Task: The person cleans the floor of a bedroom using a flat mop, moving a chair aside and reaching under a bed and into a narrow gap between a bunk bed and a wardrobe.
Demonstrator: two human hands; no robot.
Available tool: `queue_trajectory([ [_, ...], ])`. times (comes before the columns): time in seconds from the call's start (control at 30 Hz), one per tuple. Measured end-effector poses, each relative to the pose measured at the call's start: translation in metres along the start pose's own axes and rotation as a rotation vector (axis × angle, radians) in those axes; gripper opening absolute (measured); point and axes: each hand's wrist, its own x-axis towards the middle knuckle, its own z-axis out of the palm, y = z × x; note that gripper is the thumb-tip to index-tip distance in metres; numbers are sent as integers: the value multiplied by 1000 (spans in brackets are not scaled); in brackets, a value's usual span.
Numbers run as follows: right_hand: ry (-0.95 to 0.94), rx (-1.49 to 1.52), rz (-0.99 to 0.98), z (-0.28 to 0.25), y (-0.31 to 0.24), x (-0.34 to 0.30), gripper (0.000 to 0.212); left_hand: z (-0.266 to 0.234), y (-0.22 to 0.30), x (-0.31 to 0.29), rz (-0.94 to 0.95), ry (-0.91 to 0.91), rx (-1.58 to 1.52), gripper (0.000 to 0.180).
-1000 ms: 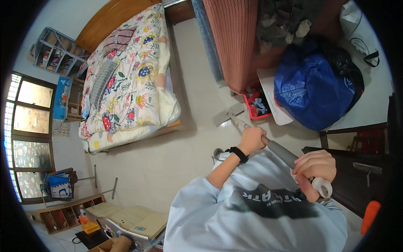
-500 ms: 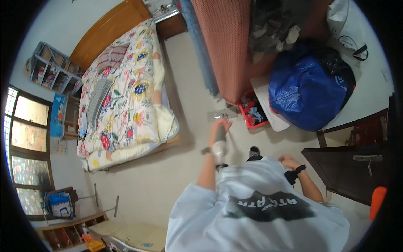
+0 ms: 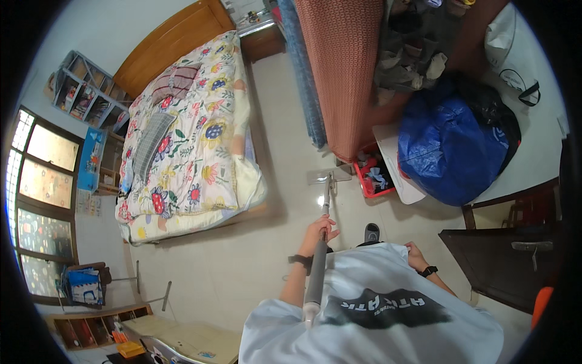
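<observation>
My left hand (image 3: 321,230) is closed round the pole of a flat mop (image 3: 317,262), with a dark band at that wrist. The pole slants back from the hand past my chest, its upper end against my light shirt (image 3: 364,291). At the far end the flat mop head (image 3: 329,176) rests on the pale tiled floor, just left of a red basket (image 3: 377,183). Beside the shirt's right edge, my right hand (image 3: 416,256) is low with its fingers curled; whatever they may hold is hidden.
A bed (image 3: 200,139) with flowered bedding fills the left. Reddish curtains (image 3: 336,73) hang beyond the mop. A big blue bag (image 3: 445,148) sits behind the basket, and a dark door (image 3: 494,255) stands at right. My slipper (image 3: 372,232) shows on the floor.
My left hand has drawn back toward my body, and the mop's pole now reaches up past my chest. The mop head stays near the basket. My view has shifted slightly.
</observation>
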Motion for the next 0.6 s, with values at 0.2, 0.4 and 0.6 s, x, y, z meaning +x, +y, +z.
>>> queue_trajectory([
  [0.2,76,-34,-196,-18,-9,-20,25,12,28,-7,242,-84,433,28],
  [0.4,-66,-395,-155,-22,-16,5,37,-7,59,-18,99,-178,876,24],
  [0.6,-262,-133,-20,-37,52,33,54,39,228,8,100,-297,889,43],
])
